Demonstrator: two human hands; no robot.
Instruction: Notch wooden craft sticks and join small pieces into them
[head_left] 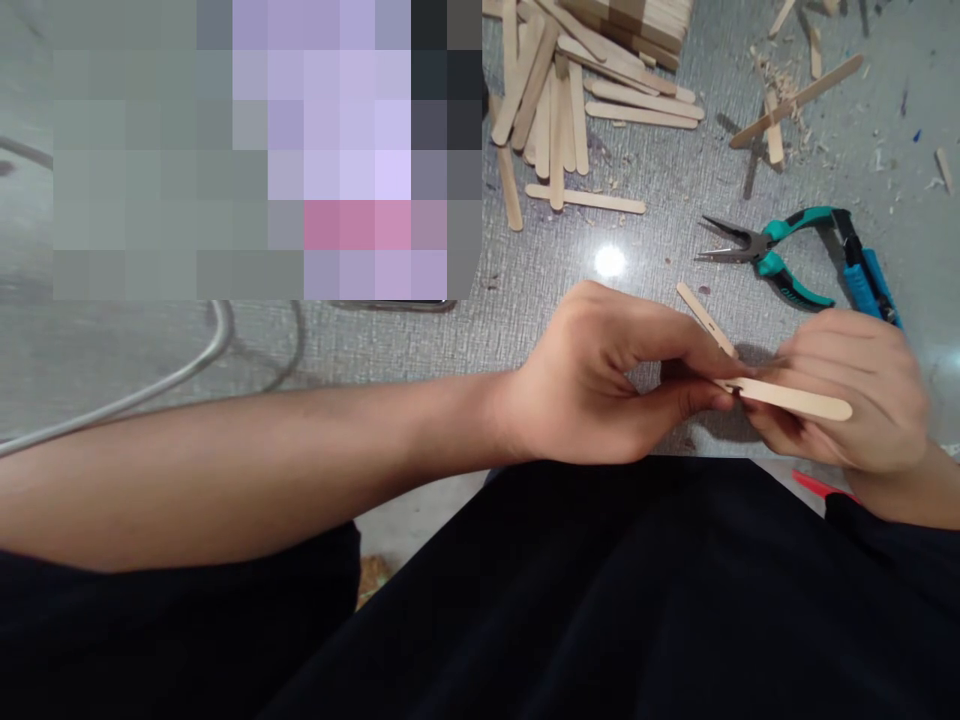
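My left hand (630, 375) pinches a flat wooden craft stick (799, 398) near its dark-notched end, between thumb and fingertips. The stick's rounded end points right, in front of my right hand (855, 390). That hand is closed, slightly blurred, its fingertips meeting the sticks close to the notch. A second craft stick (705, 318), with a small slit in it, slants up and left from between the hands. Fingers hide where the two sticks meet, so I cannot tell whether they are joined.
Behind the hands lie needle-nose pliers (772, 250) and a blue-handled cutter (870, 275). Loose craft sticks (555, 120) are heaped farther back beside a stacked bundle (645, 25). Two crossed sticks (799, 100) sit among shavings. A white cable (187, 370) curves at left; a blurred patch covers the upper left.
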